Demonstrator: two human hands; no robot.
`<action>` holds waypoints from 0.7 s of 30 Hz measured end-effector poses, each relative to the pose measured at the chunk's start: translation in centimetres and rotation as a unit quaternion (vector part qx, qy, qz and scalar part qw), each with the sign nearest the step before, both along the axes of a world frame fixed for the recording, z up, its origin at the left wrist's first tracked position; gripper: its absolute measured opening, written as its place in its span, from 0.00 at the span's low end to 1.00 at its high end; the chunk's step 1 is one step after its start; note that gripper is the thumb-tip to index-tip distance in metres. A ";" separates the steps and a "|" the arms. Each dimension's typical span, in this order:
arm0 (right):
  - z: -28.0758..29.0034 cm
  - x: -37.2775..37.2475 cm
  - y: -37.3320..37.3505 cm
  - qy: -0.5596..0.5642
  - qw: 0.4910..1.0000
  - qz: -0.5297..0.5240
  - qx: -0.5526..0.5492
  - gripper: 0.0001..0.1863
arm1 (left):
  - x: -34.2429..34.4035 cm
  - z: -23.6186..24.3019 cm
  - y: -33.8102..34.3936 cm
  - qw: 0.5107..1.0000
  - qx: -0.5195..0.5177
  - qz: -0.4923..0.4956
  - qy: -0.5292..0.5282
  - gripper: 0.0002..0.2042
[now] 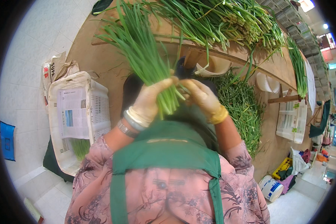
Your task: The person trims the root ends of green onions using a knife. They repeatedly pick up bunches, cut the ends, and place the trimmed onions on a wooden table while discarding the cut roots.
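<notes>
A bunch of long green chives (140, 52) is in my left hand (147, 98), which wears a pale glove and wraps round the bunch near its light cut ends. The leaves point up and away, over the edge of the wooden bench. Beside those stems my right hand (199, 95), gloved too with a yellow cuff, has its fingers pinched together close to the bunch. What sits between those fingertips is too small to make out. A large heap of chives (227, 22) lies on the bench ahead.
At my left stands a white plastic crate (56, 123) with newspaper (71, 108) and chives in it. Loose green trimmings (239, 108) cover the floor at right, near a cream bucket (216, 66). The wooden bench (246, 56) runs across ahead; another white crate (290, 121) sits beyond.
</notes>
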State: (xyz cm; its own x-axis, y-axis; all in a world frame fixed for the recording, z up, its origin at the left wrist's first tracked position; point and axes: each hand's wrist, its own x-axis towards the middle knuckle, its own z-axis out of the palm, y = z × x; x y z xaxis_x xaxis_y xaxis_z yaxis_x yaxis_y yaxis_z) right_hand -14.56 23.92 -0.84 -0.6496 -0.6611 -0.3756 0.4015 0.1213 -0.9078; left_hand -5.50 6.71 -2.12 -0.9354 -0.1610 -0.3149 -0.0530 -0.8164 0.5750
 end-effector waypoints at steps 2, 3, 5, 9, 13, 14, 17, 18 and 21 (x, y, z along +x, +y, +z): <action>0.1 0.0 -2.0 0.013 1.000 0.011 0.009 0.17 | 0.0 -0.7 -0.4 1.000 -0.013 0.005 -0.006 0.16; 0.2 -0.1 -2.6 0.019 1.000 0.018 0.012 0.17 | 0.4 -0.4 -0.7 1.000 -0.005 0.008 -0.008 0.16; 0.6 -0.1 -1.7 0.056 0.996 0.060 0.042 0.16 | 1.7 0.1 -1.4 1.000 0.004 -0.005 0.012 0.15; -1.6 -1.2 2.0 0.457 0.839 0.147 0.254 0.20 | 5.1 2.8 -2.9 0.996 0.050 -0.029 0.072 0.27; 0.3 -2.1 -1.4 0.496 0.812 -0.024 0.308 0.26 | 5.9 4.6 -4.2 0.982 -0.053 -0.029 0.178 0.39; 0.7 -2.3 -3.1 0.520 0.804 -0.068 0.279 0.27 | 5.8 4.4 -4.4 0.982 -0.037 -0.039 0.179 0.38; -0.4 -4.2 -7.2 0.192 0.978 -0.046 0.071 0.23 | 4.8 2.2 -4.6 0.980 0.059 -0.082 0.173 0.29; -0.1 -3.8 -7.3 0.189 0.979 -0.017 0.070 0.22 | 4.9 1.7 -4.4 0.987 0.065 -0.056 0.133 0.20; -1.1 -1.2 -4.6 0.367 0.913 0.117 0.135 0.19 | 4.8 1.5 -4.4 0.980 0.141 -0.023 0.138 0.11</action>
State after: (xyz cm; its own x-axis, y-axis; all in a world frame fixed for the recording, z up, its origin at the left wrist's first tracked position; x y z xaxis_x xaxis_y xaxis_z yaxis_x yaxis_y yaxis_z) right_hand -15.79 19.27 -1.97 -0.6445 -0.7619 -0.0646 -0.3692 0.3840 -0.8463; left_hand -0.68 2.29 -0.64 -0.9955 -0.0597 -0.0742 0.0324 -0.9450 0.3254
